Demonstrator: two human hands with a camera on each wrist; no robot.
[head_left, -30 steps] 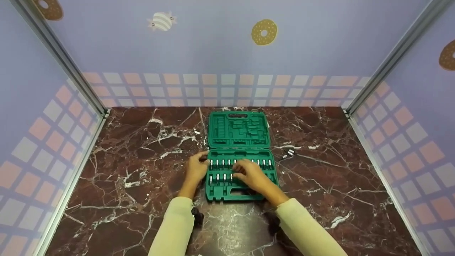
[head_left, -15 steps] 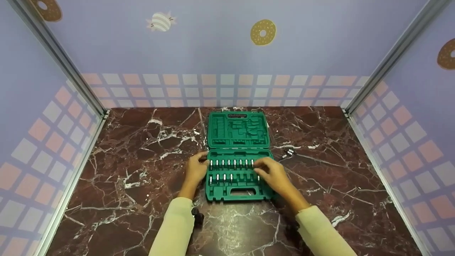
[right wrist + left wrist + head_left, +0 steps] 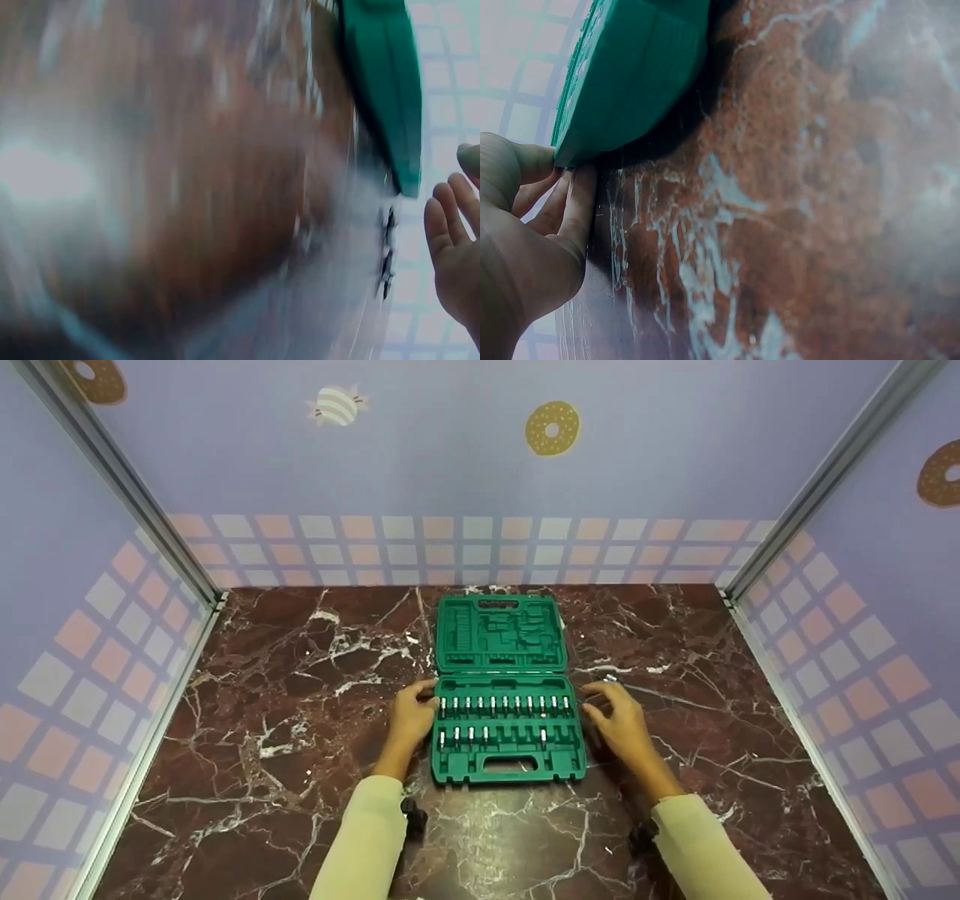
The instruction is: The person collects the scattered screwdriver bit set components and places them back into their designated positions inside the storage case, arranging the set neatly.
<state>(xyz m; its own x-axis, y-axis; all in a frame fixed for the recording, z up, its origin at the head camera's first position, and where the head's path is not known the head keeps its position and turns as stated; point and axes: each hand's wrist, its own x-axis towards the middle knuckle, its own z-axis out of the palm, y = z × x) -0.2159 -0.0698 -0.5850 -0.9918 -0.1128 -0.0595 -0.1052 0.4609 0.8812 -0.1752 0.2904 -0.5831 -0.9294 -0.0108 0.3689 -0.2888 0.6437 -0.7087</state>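
A green plastic socket case [image 3: 510, 769] lies unfolded on the table, its lid [image 3: 499, 634] laid back. Silver sockets [image 3: 504, 706] stand in a full-looking row across its base; in the front row several are at the left and a single socket [image 3: 543, 737] is farther right. My left hand [image 3: 410, 718] pinches the case's left edge, thumb above and fingers at its side and under it, as the left wrist view shows. Beside the right edge, my right hand [image 3: 621, 727] is apart from the case, fingers loosely extended, holding nothing visible.
A few small metal pieces [image 3: 611, 678] lie on the marble-patterned table [image 3: 300, 780] behind my right hand, partly hidden by it; they look dark in the right wrist view. Patterned walls [image 3: 480, 457] enclose the table at the back and both sides.
My right hand has moved rightward from over the middle of the case to beyond its right edge, uncovering the right-hand sockets. My left hand stays at the left edge.
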